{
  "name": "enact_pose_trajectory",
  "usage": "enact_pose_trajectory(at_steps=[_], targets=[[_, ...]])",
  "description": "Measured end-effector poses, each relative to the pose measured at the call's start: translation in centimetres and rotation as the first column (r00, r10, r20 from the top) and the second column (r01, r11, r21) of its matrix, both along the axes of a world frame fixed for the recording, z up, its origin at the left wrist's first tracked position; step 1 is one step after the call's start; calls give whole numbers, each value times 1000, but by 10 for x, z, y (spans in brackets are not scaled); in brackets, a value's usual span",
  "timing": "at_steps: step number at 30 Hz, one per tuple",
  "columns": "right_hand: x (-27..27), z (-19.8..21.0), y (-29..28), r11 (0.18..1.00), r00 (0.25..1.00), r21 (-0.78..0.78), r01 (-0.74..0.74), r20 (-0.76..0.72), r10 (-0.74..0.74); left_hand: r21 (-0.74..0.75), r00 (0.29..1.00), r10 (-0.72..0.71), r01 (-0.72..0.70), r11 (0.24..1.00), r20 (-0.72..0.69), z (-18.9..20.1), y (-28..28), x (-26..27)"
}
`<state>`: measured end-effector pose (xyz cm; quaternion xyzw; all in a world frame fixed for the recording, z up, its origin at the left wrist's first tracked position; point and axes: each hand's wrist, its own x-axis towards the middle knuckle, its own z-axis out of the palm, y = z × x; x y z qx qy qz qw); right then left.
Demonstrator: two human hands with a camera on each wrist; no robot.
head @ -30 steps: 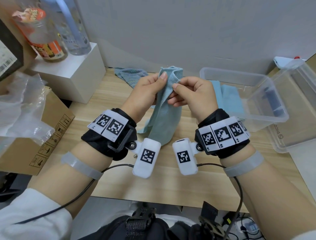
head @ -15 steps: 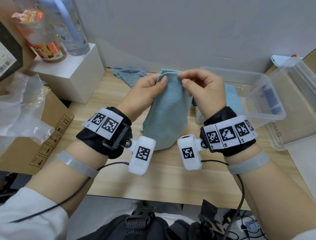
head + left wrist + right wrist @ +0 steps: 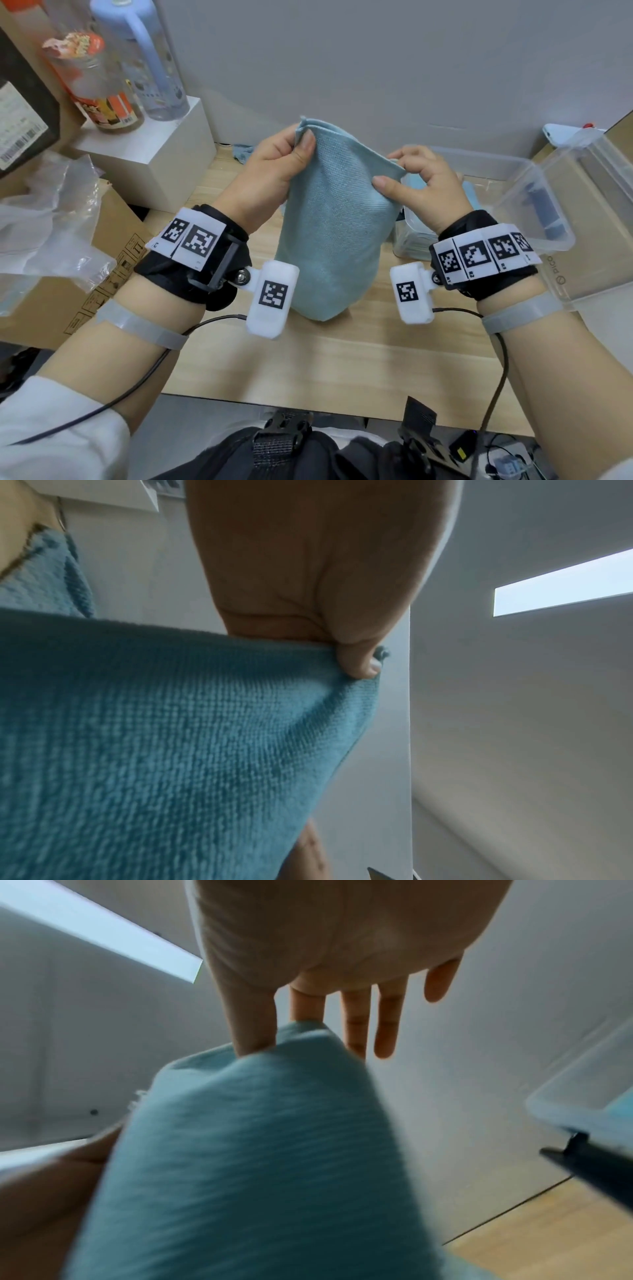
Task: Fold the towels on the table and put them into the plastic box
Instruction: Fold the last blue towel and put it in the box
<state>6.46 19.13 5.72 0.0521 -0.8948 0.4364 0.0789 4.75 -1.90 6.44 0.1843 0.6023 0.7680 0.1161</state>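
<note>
We held the teal towel point(image 3: 329, 226) up mid-fold, left hand point(image 3: 270, 171) and right hand point(image 3: 421, 185) pinching its top corners; next, we judged, came halving it.

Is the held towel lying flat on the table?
No: both the left hand and right hand pinch the towel by its top corners, so it hangs.
</note>
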Motion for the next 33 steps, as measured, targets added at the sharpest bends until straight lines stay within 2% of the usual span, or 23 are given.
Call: enact_pose_trajectory(at_steps=[2,5,9,12,14,17,20,26,28,33], targets=[[1,1,8,1000,999,9,-7,54,6,24,999,53,-53,998,3,0,-8,-5],[-2,10,11,995,998,-98,8,56,-3,-27,989,146,-147,989,-41,-3,-17,-11],[-11,33,3,983,988,-176,55,-134,-80,-109,957,270,-281,954,-105,2,-25,-17],[-12,49,-3,963,963,-269,-3,-261,-70,-102,945,291,-308,946,-150,11,-31,-20],[-11,56,-3,944,957,-322,-72,-290,-26,-100,946,280,-298,949,-162,16,-35,-20],[-10,59,-3,909,974,-395,-135,-221,49,-141,962,234,-253,957,-138,14,-38,-19],[-9,54,-4,902,989,-411,-131,-119,90,-185,978,192,-203,962,-76,6,-41,-18],[-16,61,-6,822,990,-551,-144,-86,116,-109,994,107,-109,988,-23,13,-42,-27],[-25,62,-5,834,991,-537,-130,-78,105,-163,990,130,-138,977,-57,15,-43,-36],[-53,38,-12,893,998,-449,16,68,16,-352,956,251,-291,890,-154,-5,-39,-60]])
